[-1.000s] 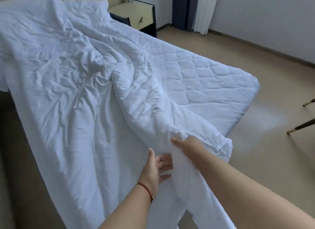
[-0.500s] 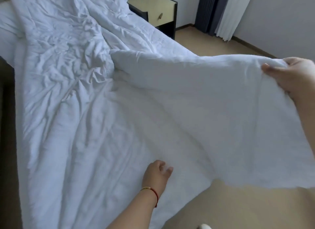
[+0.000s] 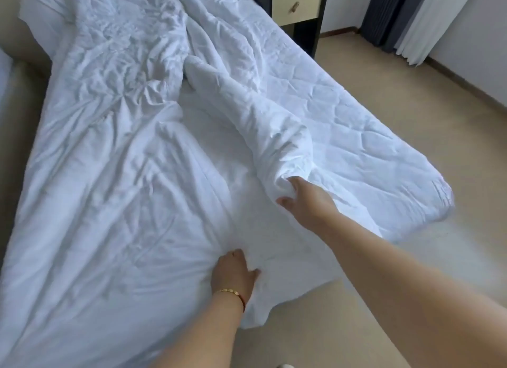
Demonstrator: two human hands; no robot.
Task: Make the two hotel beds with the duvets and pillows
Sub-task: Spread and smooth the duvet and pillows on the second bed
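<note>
So on the left the white duvet cover (image 3: 104, 197) is spread out wrinkly over most of the bed (image 3: 356, 137), hanging off the near edge. The left hand (image 3: 233, 274), with a thin bracelet (image 3: 230, 291) on the wrist, sits on the cover near the foot end; its fingers are buried in the fabric, so I can't tell if the grip is clenched or released. Further right, the right hand (image 3: 307, 200) has its grip bunched around a rolled-up fold of duvet (image 3: 263, 120). Right of that is bare quilted mattress, then a nightstand (image 3: 296, 8), curtains (image 3: 406, 16) and beige floor (image 3: 439, 244).
</note>
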